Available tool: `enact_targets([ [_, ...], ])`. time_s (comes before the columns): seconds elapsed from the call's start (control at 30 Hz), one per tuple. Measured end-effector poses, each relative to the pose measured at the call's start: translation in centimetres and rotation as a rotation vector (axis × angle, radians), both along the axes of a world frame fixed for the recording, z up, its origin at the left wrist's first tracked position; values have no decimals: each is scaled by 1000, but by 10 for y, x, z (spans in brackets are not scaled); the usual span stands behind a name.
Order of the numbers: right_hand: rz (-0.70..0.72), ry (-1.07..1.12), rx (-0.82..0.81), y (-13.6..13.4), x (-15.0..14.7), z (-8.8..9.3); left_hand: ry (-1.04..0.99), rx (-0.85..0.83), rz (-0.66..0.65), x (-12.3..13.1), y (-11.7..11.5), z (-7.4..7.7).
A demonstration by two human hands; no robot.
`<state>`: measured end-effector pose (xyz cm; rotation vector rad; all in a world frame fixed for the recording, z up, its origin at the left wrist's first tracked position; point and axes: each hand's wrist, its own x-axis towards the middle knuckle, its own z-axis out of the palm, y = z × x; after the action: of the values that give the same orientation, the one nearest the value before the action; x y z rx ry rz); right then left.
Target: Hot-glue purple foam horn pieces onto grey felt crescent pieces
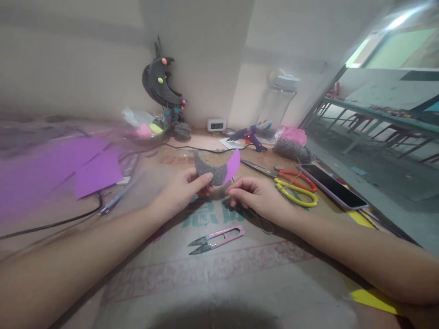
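Between thumb and fingers, my left hand [197, 183] grips a purple paper crescent [233, 165] whose left and middle parts are wrapped in grey yarn [211, 172]. The crescent's right tip is bare paper. Just right of it, my right hand [252, 194] is closed in a pinch on a strand of grey yarn, and a loop of this strand [265, 226] hangs below the hand. Pink-handled thread snips [219, 238] lie on the cardboard in front of both hands. Scissors [291, 183] with orange and yellow handles rest beyond my right hand.
Purple paper [98, 176], a pen [113, 201] and a black cable [61, 225] lie at left. Along the wall stand a dark crescent ornament [156, 84], a small digital clock [216, 124], a glue gun [249, 137] and a clear bottle [277, 103]. A grey yarn ball [291, 151] and a phone [333, 186] sit at right.
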<state>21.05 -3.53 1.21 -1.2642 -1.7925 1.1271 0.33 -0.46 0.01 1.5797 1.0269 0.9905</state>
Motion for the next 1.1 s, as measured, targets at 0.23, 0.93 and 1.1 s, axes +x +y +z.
enact_targets([
  [0.23,57,36,-28,4,2,0,37,10,-48,1,-2,-1],
  [0.93,777,-377,-380,22,49,51,-132,-67,58,0,0,0],
  [1.1,101,-332,135,47,64,37,-293,-85,113,0,5,-3],
])
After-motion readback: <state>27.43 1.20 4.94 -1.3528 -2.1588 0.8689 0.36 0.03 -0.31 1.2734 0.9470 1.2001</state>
